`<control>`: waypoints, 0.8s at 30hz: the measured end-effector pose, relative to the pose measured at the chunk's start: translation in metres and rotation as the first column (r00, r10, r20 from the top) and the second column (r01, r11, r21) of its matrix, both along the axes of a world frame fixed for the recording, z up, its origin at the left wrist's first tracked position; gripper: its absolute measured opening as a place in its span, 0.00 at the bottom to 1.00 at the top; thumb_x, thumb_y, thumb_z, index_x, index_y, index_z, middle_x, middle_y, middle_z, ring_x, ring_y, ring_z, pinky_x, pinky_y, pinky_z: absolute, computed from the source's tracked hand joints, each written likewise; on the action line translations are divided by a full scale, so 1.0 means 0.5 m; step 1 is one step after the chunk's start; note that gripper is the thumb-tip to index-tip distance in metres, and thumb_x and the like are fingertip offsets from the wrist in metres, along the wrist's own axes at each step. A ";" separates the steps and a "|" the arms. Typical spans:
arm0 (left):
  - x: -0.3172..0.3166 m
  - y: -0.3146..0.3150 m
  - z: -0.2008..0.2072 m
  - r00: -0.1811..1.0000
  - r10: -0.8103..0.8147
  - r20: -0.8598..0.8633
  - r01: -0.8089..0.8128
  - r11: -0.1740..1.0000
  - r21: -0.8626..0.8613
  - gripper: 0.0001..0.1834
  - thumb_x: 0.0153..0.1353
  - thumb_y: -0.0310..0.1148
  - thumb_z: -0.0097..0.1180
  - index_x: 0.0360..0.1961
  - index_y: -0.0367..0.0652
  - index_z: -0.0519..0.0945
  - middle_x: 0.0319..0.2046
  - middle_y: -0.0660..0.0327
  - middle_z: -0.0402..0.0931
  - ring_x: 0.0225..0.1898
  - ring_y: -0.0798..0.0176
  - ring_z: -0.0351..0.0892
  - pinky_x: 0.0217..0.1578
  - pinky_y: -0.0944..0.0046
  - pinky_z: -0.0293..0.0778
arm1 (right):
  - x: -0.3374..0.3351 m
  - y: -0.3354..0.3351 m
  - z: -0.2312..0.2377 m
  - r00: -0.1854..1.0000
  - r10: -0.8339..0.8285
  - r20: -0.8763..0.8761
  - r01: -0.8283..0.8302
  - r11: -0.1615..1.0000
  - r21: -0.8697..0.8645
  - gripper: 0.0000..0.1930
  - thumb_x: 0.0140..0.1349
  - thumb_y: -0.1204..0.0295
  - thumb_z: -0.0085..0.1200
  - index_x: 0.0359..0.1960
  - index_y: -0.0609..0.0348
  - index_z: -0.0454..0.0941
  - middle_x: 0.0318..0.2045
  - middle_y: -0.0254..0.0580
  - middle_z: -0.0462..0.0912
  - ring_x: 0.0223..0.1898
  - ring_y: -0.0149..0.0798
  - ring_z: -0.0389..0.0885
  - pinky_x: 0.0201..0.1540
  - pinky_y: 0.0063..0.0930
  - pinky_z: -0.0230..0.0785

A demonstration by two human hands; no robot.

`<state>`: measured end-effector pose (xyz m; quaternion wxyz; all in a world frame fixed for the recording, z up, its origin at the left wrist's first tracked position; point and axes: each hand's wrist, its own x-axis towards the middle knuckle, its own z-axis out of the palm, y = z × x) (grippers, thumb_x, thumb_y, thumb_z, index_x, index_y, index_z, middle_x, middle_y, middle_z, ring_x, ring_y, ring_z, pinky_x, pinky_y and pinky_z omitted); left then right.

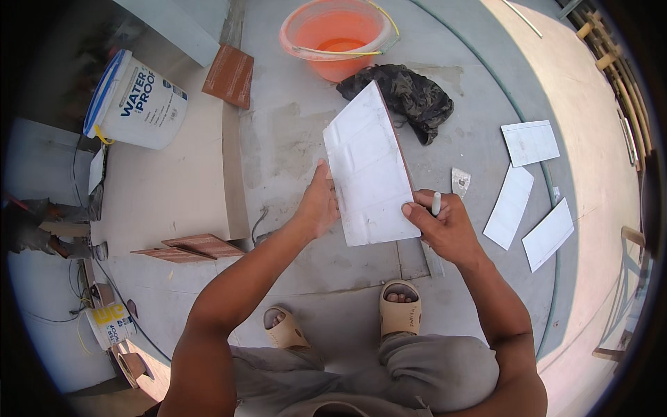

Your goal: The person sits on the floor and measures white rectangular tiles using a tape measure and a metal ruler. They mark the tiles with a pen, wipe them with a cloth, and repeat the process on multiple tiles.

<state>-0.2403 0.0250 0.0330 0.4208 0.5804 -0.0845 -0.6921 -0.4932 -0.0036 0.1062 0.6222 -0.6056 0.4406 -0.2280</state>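
A white-faced tile [368, 174] with a brown edge is held up in front of me, tilted, between both hands. My left hand [321, 201] is at its left edge, with the fingertips partly hidden behind it. My right hand [442, 222] grips the lower right corner, thumb on the white face. A light-coloured pen or marker [436, 203] sticks up between the fingers of that same hand. Past the tile, a crumpled black plastic bag [417, 97] lies on the floor. A small flat scraper-like piece [460, 182] is just beyond my right hand.
Three white tile pieces [530, 142] lie at the right, near a long hose [479, 59]. An orange bucket [333, 66] stands ahead. On the left ledge [180, 181] are a white tub [149, 104] and brown tiles [201, 244]. Another person's legs [35, 229] show far left.
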 end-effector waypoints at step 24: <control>0.171 0.105 -0.128 0.949 0.140 0.282 -0.171 0.981 0.090 0.48 0.62 0.72 0.52 0.59 0.31 0.72 0.48 0.53 0.76 0.47 0.56 0.77 0.53 0.50 0.73 | 0.077 -0.350 -0.227 0.603 -0.430 -0.672 -0.101 0.794 -0.599 0.28 0.58 0.59 0.65 0.58 0.61 0.77 0.60 0.63 0.71 0.49 0.61 0.83 0.52 0.51 0.77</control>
